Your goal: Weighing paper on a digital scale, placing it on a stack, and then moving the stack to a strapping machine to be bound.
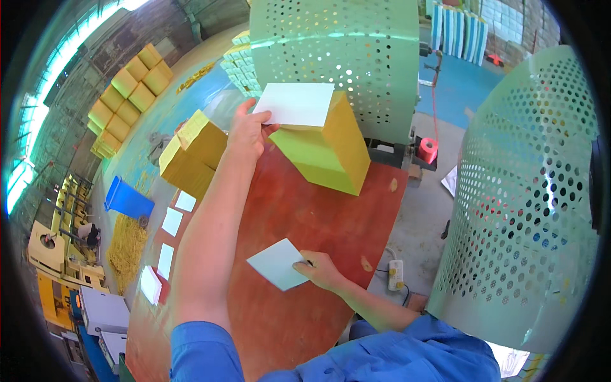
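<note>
My left hand (247, 132) reaches forward and pinches the near left corner of a white card (298, 103). That card lies over the top of a tall yellow-green block-shaped stack (328, 156), which stands on the red-brown table. Whether the card rests flat on the stack or is slightly raised, I cannot tell. Closer to me, my right hand (320, 270) grips a second white card (279, 262) by its right corner, over the table's middle. The tips of the right fingers are partly hidden.
More white cards (165, 261) lie along the left edge of the table (273, 325), with another yellow block (193, 156) behind them. Perforated green metal guards (334, 51) rise ahead and at right. A blue bin (129, 198), power strip (396, 275) and red twine spool (428, 150) surround the table.
</note>
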Demonstrator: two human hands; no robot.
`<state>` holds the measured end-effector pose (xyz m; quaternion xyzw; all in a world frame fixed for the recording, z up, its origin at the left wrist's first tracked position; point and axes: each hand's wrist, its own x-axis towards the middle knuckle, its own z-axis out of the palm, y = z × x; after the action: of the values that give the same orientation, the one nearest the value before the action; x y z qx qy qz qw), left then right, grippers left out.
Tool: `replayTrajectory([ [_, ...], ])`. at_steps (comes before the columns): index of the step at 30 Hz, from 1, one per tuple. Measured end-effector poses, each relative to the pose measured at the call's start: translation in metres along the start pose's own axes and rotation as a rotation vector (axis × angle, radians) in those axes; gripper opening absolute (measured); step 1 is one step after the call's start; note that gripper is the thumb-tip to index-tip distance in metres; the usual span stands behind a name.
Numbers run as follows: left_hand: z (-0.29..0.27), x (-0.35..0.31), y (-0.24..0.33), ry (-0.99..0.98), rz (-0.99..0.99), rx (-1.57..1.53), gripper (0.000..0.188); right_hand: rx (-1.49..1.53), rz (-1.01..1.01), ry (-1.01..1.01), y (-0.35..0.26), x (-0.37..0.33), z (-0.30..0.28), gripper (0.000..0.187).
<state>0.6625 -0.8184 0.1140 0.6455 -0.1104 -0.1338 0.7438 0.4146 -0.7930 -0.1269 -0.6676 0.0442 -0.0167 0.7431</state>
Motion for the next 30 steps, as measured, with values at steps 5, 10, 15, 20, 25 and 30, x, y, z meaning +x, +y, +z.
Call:
replayTrajectory([
  [5, 0.003, 0.027, -0.014, -0.011, -0.038, 0.220, 0.063, 0.075, 0.042, -0.017, -0.008, 0.003, -0.008, 0.016],
  [10, 0.015, 0.021, -0.011, -0.031, 0.085, 0.506, 0.049, 0.139, 0.000, 0.024, -0.007, 0.005, -0.008, 0.016],
  [15, 0.021, 0.016, -0.012, 0.010, 0.166, 0.666, 0.048, 0.115, -0.002, 0.029, -0.001, 0.003, -0.005, 0.016],
  [20, 0.008, 0.028, -0.023, 0.031, 0.248, 0.874, 0.054, 0.091, 0.038, -0.022, -0.004, -0.002, -0.002, 0.017],
  [25, 0.012, 0.027, -0.023, 0.222, 0.560, 1.269, 0.054, 0.181, -0.056, 0.084, -0.001, -0.009, -0.015, 0.018],
  [30, 0.018, 0.014, -0.008, 0.147, 0.885, 1.238, 0.043, 0.772, -0.331, 0.510, -0.031, -0.017, -0.072, 0.024],
])
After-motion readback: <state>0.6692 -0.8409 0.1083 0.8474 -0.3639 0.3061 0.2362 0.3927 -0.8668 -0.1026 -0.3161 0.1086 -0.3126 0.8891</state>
